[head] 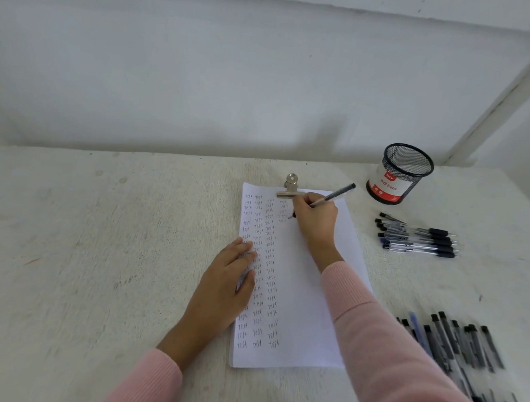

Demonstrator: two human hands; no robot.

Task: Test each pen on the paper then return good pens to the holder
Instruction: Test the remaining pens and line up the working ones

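A white sheet of paper (pixel 308 307) lies in the middle of the table, covered on its left part with columns of the handwritten word "test". My right hand (pixel 315 216) grips a black pen (pixel 337 193) near the top of the sheet, its tip down on the paper by the fourth column. My left hand (pixel 228 277) rests flat on the sheet's left edge. A black mesh pen holder (pixel 400 174) with a red and white label stands at the back right; no pens show above its rim.
A metal bulldog clip (pixel 289 188) clamps the top of the paper. Several pens lie in a neat row (pixel 418 236) right of the sheet below the holder. A bigger loose pile of pens (pixel 463 349) lies at the near right. The wall runs close behind the table.
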